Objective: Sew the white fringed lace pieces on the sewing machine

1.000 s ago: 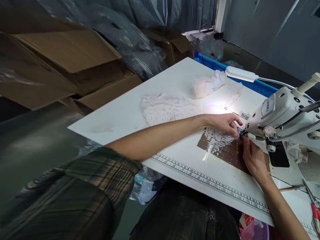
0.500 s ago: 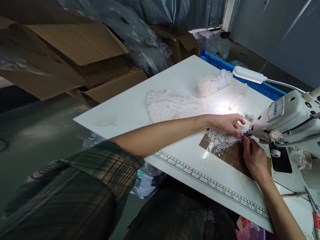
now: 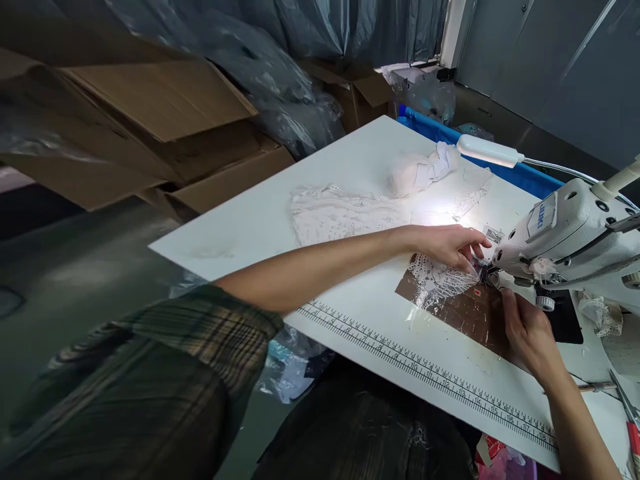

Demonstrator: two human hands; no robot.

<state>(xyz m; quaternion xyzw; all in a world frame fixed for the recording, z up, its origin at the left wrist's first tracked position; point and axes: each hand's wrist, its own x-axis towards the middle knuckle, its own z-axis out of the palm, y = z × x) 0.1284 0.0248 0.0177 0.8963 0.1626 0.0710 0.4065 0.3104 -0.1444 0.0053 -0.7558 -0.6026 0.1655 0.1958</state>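
Observation:
My left hand (image 3: 453,245) is beside the needle area of a white sewing machine (image 3: 565,227). Its index finger stretches towards the machine head and the other fingers bend loosely, apart, above a piece of white lace (image 3: 440,277). The lace runs up to the presser foot (image 3: 486,272) on a brown plate (image 3: 450,313). Just right of and below the foot, my right hand (image 3: 531,330) has thumb and index finger pressed together. A thin dark line shows near those fingertips; whether they hold it is too small to tell.
More white lace (image 3: 340,213) and a pale fabric bundle (image 3: 420,172) lie across the white table (image 3: 230,233). A lamp (image 3: 490,151) shines from behind. Scissors with a red handle (image 3: 634,437) rest at the right edge. Cardboard boxes (image 3: 165,100) stand at left.
My right hand has drawn back from the presser foot, rightwards and down. My left hand's fingers have lifted and spread slightly away from the foot. The view has shifted slightly.

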